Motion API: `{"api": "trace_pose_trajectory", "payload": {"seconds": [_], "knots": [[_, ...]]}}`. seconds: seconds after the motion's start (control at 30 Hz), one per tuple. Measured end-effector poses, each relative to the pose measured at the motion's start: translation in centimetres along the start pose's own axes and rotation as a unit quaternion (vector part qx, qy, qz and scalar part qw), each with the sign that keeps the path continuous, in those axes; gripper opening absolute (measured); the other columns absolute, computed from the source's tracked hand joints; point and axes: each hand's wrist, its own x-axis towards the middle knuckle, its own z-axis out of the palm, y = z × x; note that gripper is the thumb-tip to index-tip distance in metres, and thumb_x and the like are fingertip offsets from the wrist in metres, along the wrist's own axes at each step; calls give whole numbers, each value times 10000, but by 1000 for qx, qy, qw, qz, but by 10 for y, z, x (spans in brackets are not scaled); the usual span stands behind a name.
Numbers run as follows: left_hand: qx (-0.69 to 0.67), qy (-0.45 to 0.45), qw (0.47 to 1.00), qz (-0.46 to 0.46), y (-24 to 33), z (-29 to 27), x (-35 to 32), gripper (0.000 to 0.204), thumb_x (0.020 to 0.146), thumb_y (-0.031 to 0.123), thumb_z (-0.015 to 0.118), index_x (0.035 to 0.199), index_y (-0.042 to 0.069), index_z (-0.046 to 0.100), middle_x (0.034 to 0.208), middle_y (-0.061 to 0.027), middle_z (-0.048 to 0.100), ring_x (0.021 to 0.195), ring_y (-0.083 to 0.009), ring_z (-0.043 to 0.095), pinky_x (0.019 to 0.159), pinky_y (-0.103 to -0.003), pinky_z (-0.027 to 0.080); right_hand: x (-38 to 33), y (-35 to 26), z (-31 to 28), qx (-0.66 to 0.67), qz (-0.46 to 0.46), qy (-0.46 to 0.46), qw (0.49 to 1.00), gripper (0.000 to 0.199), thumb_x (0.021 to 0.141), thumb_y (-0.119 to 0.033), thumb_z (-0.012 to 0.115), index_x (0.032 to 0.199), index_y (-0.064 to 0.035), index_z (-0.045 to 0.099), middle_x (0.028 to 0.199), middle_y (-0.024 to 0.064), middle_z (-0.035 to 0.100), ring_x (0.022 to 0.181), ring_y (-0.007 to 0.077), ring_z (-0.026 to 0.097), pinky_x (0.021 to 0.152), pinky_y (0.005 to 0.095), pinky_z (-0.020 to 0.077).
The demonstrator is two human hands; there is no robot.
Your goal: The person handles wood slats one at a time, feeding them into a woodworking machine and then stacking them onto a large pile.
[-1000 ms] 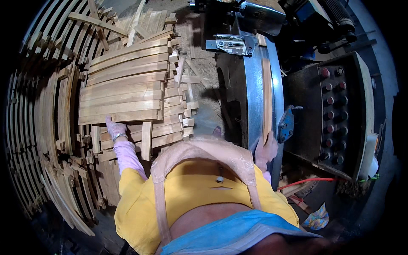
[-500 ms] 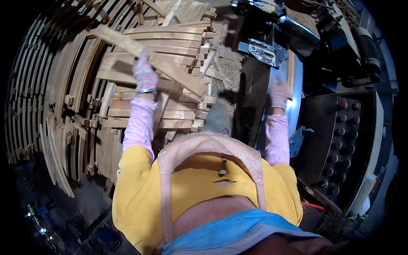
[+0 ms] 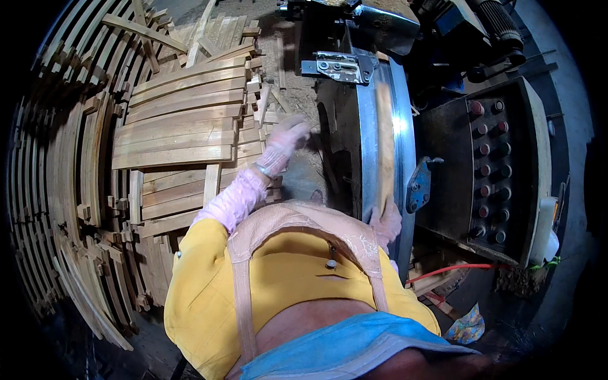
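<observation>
My right hand (image 3: 385, 223), in a pale glove, grips the near end of a wooden board (image 3: 384, 139). This board points away from me along the metal bed (image 3: 368, 126) of a woodworking machine and is smeared by motion. My left hand (image 3: 288, 134), gloved too, reaches over the gap between the bed and the stacked wood, its fingers apart and nothing seen in them. Left of it lies a stack of pale boards (image 3: 180, 120), side by side. At the bed's far end a metal bracket with bolts (image 3: 339, 67) stands beside the board's path.
A control panel with several round buttons (image 3: 491, 168) stands at the right. On the bed's right edge sits a blue metal bracket (image 3: 419, 185). More stacked strips (image 3: 66, 164) fill the left side. A red hose (image 3: 456, 268) runs low at the right, and sawdust (image 3: 297, 57) covers the floor ahead.
The board that my left hand held over the stack is out of it, and that hand has moved right. My right hand has drawn back toward me and now holds a board's near end.
</observation>
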Motion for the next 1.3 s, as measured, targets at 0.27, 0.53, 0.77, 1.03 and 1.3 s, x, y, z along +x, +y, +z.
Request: {"api": "trace_pose_trajectory", "payload": {"seconds": [0.27,0.53,0.77,1.03,1.3], "knots": [[-105,150,983,-3,-37,-87,-23,251,953,224,712,1174,107,687,943,-24,706,752,-131,650,671,-279,549,159,-24,64,-74,0,142,987,506,869,-274,728,1345,-156,605,1053,156,704,927,380,679,754,521,535],[130,486,828,248,-15,-180,-7,651,915,241,763,1442,-26,492,1305,-174,610,1225,-278,578,1085,-364,438,244,-52,80,-10,34,112,993,525,916,-356,685,1402,-190,577,1078,179,713,981,399,677,838,531,538],[21,702,709,65,-8,-314,-48,842,860,365,809,1509,-16,432,1425,-257,579,1183,-399,636,1040,-459,509,59,-2,33,29,5,15,999,521,859,-222,738,1351,-85,635,1035,227,714,927,440,675,803,541,531],[-280,627,724,-67,3,-301,-53,817,850,498,765,1414,-53,549,1404,-211,624,1187,-379,630,1077,-460,471,50,10,35,-57,20,61,996,505,876,-268,707,1330,-60,634,1122,196,714,967,424,670,859,507,534],[6,496,843,208,31,-261,-56,433,920,320,756,1173,-12,638,1078,-135,681,907,-264,665,808,-415,570,213,-18,96,-84,-63,169,980,354,907,-337,670,1200,-139,678,907,151,719,837,355,678,731,497,520]]}}
